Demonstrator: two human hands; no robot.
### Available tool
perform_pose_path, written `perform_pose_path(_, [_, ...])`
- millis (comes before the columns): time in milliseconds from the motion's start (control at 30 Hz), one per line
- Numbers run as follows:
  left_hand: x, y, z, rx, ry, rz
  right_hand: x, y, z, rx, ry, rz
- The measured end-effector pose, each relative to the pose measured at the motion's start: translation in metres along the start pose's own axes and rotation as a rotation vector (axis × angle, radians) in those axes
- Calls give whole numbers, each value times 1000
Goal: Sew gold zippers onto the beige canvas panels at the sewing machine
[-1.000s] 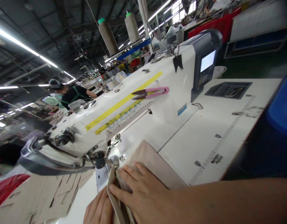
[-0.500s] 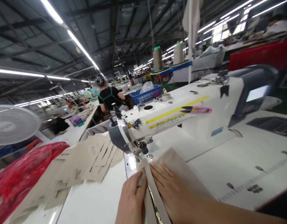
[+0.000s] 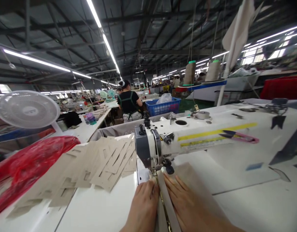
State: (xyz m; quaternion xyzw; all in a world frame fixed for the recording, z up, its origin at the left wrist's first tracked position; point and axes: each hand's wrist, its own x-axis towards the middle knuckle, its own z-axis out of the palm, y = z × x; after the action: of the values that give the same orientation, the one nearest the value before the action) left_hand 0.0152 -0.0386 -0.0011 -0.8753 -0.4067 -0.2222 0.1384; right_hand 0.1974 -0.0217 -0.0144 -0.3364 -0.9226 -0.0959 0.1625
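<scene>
A beige zipper (image 3: 164,203) with shiny gold teeth runs lengthwise under the needle area of a white sewing machine (image 3: 196,138). My left hand (image 3: 144,201) is closed along its left side, fingers bunched close to the presser foot (image 3: 155,170); the fingertips are partly hidden. On the other side my right hand (image 3: 187,199) lies flat, fingers stretched forward, pressing a beige fabric piece (image 3: 195,178) beside the zipper. That fabric spreads to the right, partly under my right hand and forearm.
Cut beige pieces (image 3: 109,164) lie overlapped on the left of the table, beside a red plastic bag (image 3: 49,154). Thread snips (image 3: 242,136) rest against the machine arm. Farther off are a white fan (image 3: 27,109), a blue basket (image 3: 162,106), thread cones (image 3: 189,73) and a seated person (image 3: 129,101).
The view has swung left and levelled, so the machine appears farther right. Both hands stay at the zipper near the needle; my left fingers look more bunched together.
</scene>
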Motion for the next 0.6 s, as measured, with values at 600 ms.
perform_pose_path(600, [-5, -11, 11, -3, -42, 55, -4, 9, 24, 36, 169, -46])
